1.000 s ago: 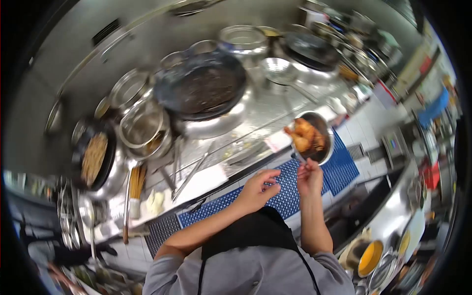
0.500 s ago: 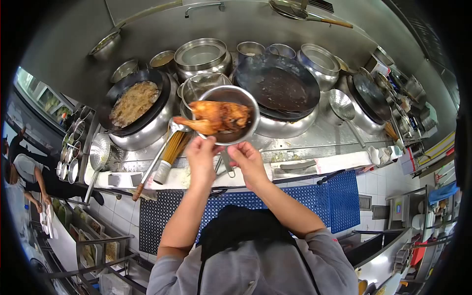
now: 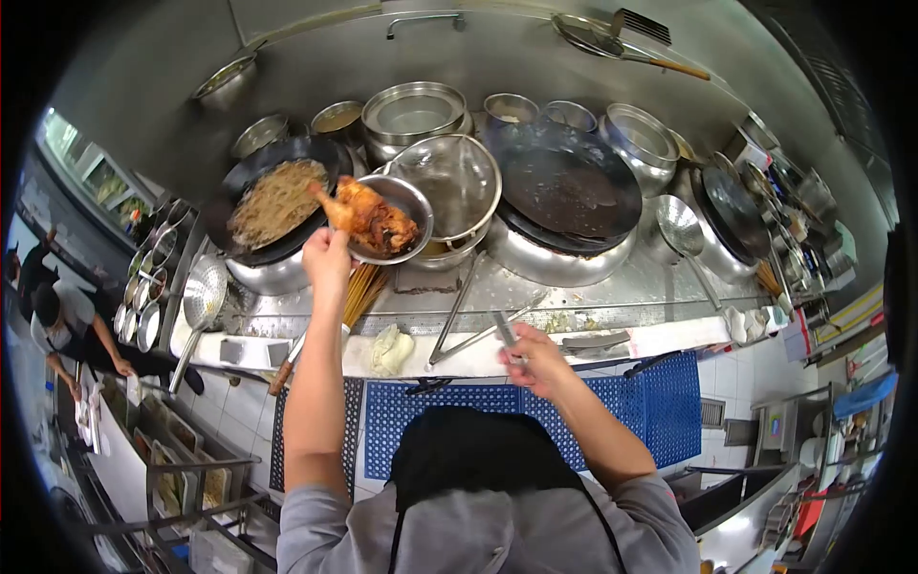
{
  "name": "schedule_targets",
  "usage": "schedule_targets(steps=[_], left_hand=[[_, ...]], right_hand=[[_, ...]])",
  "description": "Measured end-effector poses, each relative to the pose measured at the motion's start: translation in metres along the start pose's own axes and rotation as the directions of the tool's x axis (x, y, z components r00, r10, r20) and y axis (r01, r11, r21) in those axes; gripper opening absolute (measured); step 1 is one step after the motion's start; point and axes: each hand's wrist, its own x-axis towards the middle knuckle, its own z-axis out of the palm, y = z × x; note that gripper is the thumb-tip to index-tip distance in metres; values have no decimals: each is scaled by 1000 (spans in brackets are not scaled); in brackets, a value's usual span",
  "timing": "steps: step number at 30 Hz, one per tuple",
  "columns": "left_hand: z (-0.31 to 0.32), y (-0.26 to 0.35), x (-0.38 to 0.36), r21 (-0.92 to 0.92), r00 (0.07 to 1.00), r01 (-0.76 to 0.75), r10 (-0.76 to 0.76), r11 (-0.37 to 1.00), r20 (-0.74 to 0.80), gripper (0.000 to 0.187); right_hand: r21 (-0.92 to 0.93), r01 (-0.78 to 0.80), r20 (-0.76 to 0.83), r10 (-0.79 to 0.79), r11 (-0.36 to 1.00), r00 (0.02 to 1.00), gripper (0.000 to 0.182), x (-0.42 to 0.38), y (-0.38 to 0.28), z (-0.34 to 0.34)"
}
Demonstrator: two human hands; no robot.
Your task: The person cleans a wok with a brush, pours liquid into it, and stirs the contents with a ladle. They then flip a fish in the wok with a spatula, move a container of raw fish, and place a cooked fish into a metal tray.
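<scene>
1. Left of the left hand's grip, a round perforated steel skimmer (image 3: 203, 284) rests near the counter's front edge.
2. Just beyond that grip, to its left, sits a wide black wok (image 3: 277, 203) with tan contents, bubbling or stringy; blur leaves this uncertain.
3. The left hand (image 3: 328, 256) is closed on the near left edge of a round, shallow silver metal bowl (image 3: 418, 206), holding it tilted in the air. Exactly where the thumb presses cannot be told.
4. Right of that grip, inside the bowl, lie glossy golden-brown pieces of cooked poultry (image 3: 368, 218), one bony end jutting over the rim above the fingers. The pieces look moderately heavy, oily and slippery, with crisp skin that may tear; the bowl should be stiff but smooth. Its rim seems the surest hold, kept near level, with the weight close to the fingers.
5. Right of the bowl, between the two grips and farther back, stands a round steel wire-mesh basket (image 3: 457, 187).
6. The right hand (image 3: 537, 364), well apart from the bowl, has its fingers curled around a narrow grey metal piece (image 3: 504, 328) pointing up and away.
7. Beyond that grip, to its right, sits a large dark wok (image 3: 574, 191).
</scene>
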Motion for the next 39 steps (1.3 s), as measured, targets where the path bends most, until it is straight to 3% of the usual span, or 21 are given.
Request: schedule_targets(steps=[2,3,5,7,8,10,11,17,20,28,31,36,39], left_hand=[[9,6,10,156,998,-48,52,987,-21,27],[14,16,11,202,1000,15,-13,979,-10,27],[19,16,29,338,975,-201,157,919,155,25],[37,37,38,403,879,-450,317,797,356,25],[49,39,47,483,836,-527,326,699,441,24],[77,54,46,570,763,-645,468,509,446,23],[89,59,47,596,753,-657,450,463,481,22],[125,64,40,643,641,-742,476,188,602,15],[131,70,34,709,670,-694,470,121,575,17],[125,63,32,775,720,-608,530,170,448,16],[111,66,31,844,772,-492,554,212,311,16],[60,64,49,816,713,-405,702,413,-2,20],[34,62,45,764,789,-324,605,558,-107,23]], right_hand=[[-63,77,-24,-79,995,997,9,-4,-5,-24],[-109,108,-44,-113,988,993,13,-8,-10,-30],[-173,135,-36,-143,976,989,9,-24,-14,-43],[-205,156,-41,-168,966,985,9,-40,-16,-57],[-200,161,-33,-171,966,985,8,-49,-15,-63],[-196,180,-3,-184,964,983,8,-63,-20,-69],[-248,170,-24,-181,954,983,7,-72,-22,-66],[-105,141,-55,-147,984,988,7,-90,7,-83],[-47,116,-71,-119,992,990,11,-97,14,-83],[73,73,-101,-65,995,993,13,-108,15,-79],[156,46,-72,-35,987,997,13,-107,20,-81],[218,75,-73,-60,973,996,12,-118,9,-74],[224,104,-84,-87,969,993,12,-120,-4,-83]])
